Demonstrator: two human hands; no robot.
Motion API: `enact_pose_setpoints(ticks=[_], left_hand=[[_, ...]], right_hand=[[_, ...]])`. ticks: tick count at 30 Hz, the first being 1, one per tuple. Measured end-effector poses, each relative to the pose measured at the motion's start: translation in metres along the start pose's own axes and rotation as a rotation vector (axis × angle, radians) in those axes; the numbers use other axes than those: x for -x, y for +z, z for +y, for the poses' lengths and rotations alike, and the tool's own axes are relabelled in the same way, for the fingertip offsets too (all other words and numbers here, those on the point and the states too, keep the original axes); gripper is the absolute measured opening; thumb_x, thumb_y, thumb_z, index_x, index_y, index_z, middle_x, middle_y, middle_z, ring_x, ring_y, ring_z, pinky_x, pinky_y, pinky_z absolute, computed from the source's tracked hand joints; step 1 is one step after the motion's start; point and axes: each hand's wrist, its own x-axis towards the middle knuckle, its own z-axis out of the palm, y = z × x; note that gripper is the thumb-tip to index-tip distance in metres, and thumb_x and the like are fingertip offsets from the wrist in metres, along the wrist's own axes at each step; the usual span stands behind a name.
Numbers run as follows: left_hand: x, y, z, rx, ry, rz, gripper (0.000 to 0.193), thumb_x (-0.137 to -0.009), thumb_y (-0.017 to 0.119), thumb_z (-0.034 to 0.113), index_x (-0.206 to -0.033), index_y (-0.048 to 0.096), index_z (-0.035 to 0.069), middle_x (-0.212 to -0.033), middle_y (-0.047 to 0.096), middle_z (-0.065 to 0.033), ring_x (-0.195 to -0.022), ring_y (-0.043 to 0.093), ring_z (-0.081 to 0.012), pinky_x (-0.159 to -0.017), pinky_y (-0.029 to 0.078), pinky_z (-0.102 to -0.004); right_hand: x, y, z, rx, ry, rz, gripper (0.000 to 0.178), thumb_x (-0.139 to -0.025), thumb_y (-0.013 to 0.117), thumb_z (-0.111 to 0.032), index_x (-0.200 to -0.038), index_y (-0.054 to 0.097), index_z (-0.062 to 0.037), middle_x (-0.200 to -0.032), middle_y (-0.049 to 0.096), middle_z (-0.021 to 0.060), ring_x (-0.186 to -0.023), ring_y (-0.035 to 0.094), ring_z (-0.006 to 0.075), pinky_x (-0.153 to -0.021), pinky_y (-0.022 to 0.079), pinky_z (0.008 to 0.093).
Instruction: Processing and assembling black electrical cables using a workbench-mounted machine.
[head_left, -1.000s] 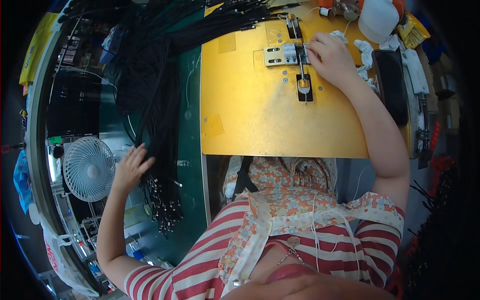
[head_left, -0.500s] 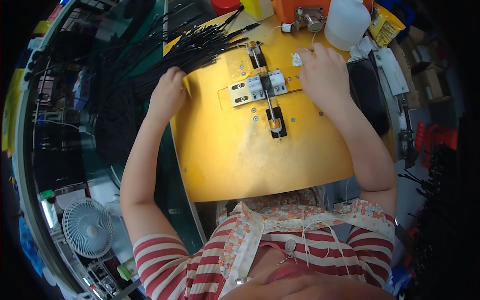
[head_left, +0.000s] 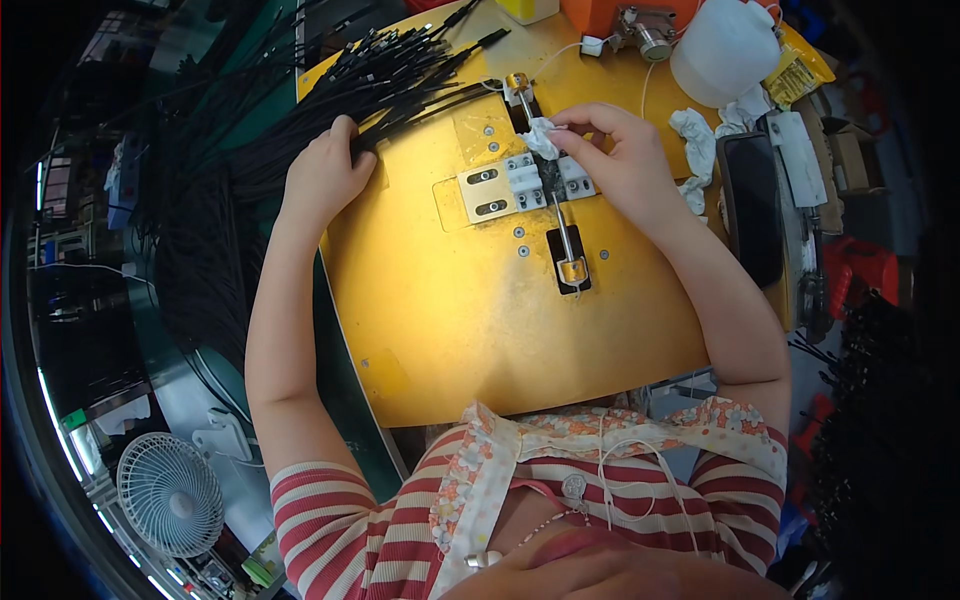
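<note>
Between the thumb and fingers of my right hand (head_left: 625, 155) is a crumpled white tissue (head_left: 542, 138). The hand holds it over the metal clamp fixture (head_left: 497, 190) in the middle of the yellow board (head_left: 440, 330). My left hand (head_left: 325, 175) is curled at the board's left edge, beside a bundle of black cables (head_left: 390, 75). Dark cable passes between its thumb and forefinger, and a strand runs from there toward the fixture's far end. Its other fingertips are hidden. Metal rods with brass-coloured ends (head_left: 570, 268) stretch across the fixture, near and far.
At the back right stand a white plastic bottle (head_left: 725, 55) and an orange device (head_left: 625, 15). More crumpled tissue (head_left: 695, 145) and a black phone (head_left: 750, 200) lie on the right. A white fan (head_left: 172, 495) is at lower left. Black cables (head_left: 205, 240) hang over the left edge.
My right hand has moved left with the tissue, from the board's right side to above the fixture. My left hand has shifted slightly; cable now reaches from it toward the fixture. The view has shifted a little.
</note>
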Motion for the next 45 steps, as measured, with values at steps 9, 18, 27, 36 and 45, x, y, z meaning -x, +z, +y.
enact_pose_setpoints(ticks=[9,18,27,36,45], left_hand=[[-0.005,0.015,0.005,-0.154,0.08,0.163,0.027,-0.084,0.062,0.028,-0.097,0.058,0.005,-0.085,0.066,-0.0117,-0.078,0.066,-0.0308,-0.063,0.054,-0.0418],[-0.025,-0.019,0.023,-0.126,-0.224,0.056,0.03,-0.086,0.061,0.034,-0.106,0.067,0.013,-0.091,0.07,-0.0124,-0.087,0.067,-0.0326,-0.074,0.054,-0.0409],[-0.02,-0.008,0.03,-0.05,0.038,0.271,0.019,-0.087,0.06,0.021,-0.101,0.063,0.008,-0.096,0.067,-0.0098,-0.09,0.064,-0.0293,-0.074,0.052,-0.0384],[0.005,-0.035,0.057,0.162,0.412,0.716,0.015,-0.078,0.069,0.006,-0.092,0.063,0.008,-0.078,0.063,-0.0075,-0.066,0.063,-0.0254,-0.056,0.048,-0.0313],[0.02,-0.039,0.079,0.487,0.48,0.618,0.015,-0.078,0.072,0.003,-0.086,0.059,0.003,-0.068,0.056,-0.0079,-0.052,0.056,-0.021,-0.046,0.042,-0.0281]], right_hand=[[-0.005,0.009,0.004,-0.009,0.054,-0.061,0.018,-0.083,0.069,-0.017,-0.094,0.066,-0.0026,-0.082,0.069,0.0078,-0.075,0.064,0.0151,-0.07,0.05,0.028],[0.009,-0.025,-0.017,0.123,-0.121,-0.082,0.017,-0.083,0.067,-0.014,-0.093,0.064,-0.0005,-0.078,0.068,0.0088,-0.074,0.066,0.0151,-0.067,0.051,0.0273],[0.028,0.01,-0.02,0.343,-0.206,-0.089,0.014,-0.083,0.066,-0.015,-0.089,0.061,-0.0041,-0.075,0.064,0.0119,-0.069,0.063,0.0305,-0.066,0.049,0.04],[0.008,-0.045,-0.005,1.104,-0.476,0.359,0.032,-0.082,0.071,-0.031,-0.105,0.068,-0.0097,-0.089,0.06,0.0082,-0.076,0.059,0.0232,-0.067,0.047,0.0349],[0.02,-0.017,-0.034,0.456,-0.564,-0.14,0.065,-0.077,0.076,-0.032,-0.133,0.05,-0.0119,-0.107,0.059,0.008,-0.108,0.052,0.0272,-0.095,0.035,0.041]])
